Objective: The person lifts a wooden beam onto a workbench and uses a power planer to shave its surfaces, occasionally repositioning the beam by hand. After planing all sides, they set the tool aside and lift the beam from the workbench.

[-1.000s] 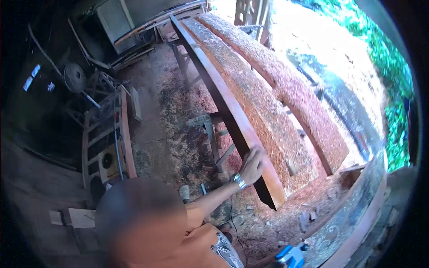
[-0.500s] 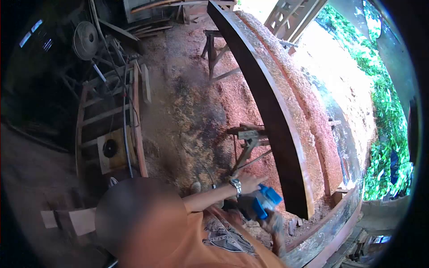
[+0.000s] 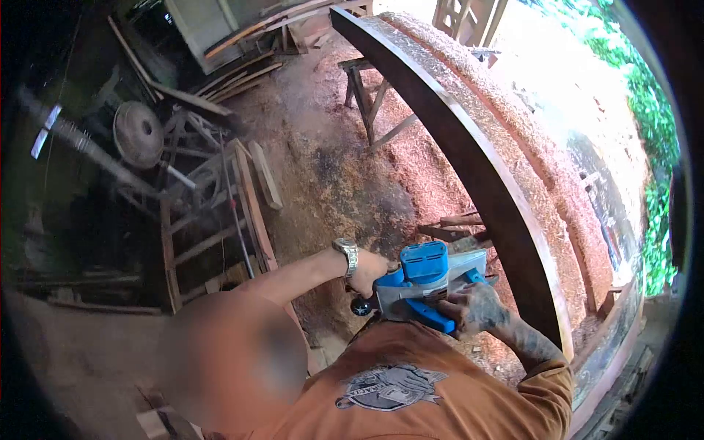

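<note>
An electric hand planer (image 3: 425, 264), blue and grey, is held tilted in front of the orange shirt, between both hands. My left hand (image 3: 369, 271), with a metal watch at the wrist, is closed around its left end, beside a round black knob (image 3: 360, 306). My right hand (image 3: 477, 308) has its fingers wrapped round the planer's blue handle (image 3: 431, 317). Just beyond the tool, a long dark wooden plank (image 3: 506, 213) stands on edge, its narrow upper edge pale. The planer appears apart from the plank, and its underside cannot be made out.
A wooden trestle (image 3: 363, 99) stands under the far part of the plank. Reddish shavings (image 3: 411, 172) cover the ground. At left are a round fan (image 3: 138, 135) and a wooden frame (image 3: 253, 209). Loose boards (image 3: 238, 81) lie behind.
The planer has been raised and turned nearer the body. My left hand, stretched out beside it earlier, now grips it. The view has shifted.
</note>
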Tool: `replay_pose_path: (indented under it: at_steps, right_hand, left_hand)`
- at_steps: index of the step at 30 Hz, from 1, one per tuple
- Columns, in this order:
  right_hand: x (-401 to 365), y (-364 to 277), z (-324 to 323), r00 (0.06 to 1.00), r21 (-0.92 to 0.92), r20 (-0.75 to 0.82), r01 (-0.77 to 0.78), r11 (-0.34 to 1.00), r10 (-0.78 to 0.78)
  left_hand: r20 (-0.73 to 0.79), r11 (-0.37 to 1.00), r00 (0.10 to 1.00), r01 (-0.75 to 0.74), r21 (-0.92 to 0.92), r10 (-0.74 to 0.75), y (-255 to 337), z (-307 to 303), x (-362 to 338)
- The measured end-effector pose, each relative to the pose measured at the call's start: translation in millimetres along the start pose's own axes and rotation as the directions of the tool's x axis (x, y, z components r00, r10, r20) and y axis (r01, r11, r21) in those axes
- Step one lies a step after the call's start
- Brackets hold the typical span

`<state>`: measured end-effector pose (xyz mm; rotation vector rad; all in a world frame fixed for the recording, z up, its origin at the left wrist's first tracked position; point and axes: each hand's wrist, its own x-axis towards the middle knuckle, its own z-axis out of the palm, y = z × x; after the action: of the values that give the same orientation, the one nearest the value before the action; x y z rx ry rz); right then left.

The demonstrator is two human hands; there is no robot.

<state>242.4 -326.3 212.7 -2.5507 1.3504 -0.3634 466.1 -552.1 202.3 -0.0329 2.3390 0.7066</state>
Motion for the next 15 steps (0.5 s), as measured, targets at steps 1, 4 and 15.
replay_pose_path:
  at_steps: [1, 4, 15]
  right_hand:
    - [10.9, 16.9, 5.9, 0.996, 0.022, 0.047, -0.073, 0.997, 0.072]
    - [58.6, 59.1, -1.2, 0.953, 0.139, -0.081, -0.281, 0.950, 0.293]
    - [197.0, 272.3, -19.8, 0.463, 0.459, -0.009, -0.785, 0.415, 0.886]
  left_hand:
    - [-0.120, 0.994, 0.987, -0.111, 0.008, 0.111, -27.6, -15.6, 5.0]
    - [-0.417, 0.975, 0.898, -0.200, -0.096, 0.144, -117.9, -86.8, 30.2]
    - [-0.632, 0.777, 0.467, 0.244, -0.580, -0.619, -494.3, -119.8, 73.9]
